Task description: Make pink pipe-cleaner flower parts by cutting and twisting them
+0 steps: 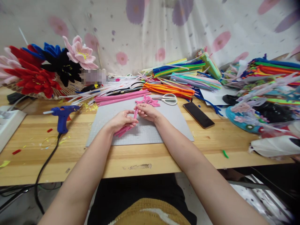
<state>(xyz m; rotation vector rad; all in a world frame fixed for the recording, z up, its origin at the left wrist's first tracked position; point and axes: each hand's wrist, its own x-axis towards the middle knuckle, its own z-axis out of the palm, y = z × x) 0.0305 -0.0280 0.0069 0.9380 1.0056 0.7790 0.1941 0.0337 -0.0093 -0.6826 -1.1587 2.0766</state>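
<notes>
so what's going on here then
A person is working a pink pipe cleaner between the fingertips of the left hand and right hand, above a grey mat. More pink strips show below the left hand. A looped pink piece sits just beyond the right hand, with scissors beside it. A blue glue gun is left of the mat, a phone right of it.

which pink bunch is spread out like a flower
The pink bunch beyond the right hand, by the scissors: its pieces fan out like petals, while the strips at the mat's back edge and those by the left hand lie straight.
</notes>
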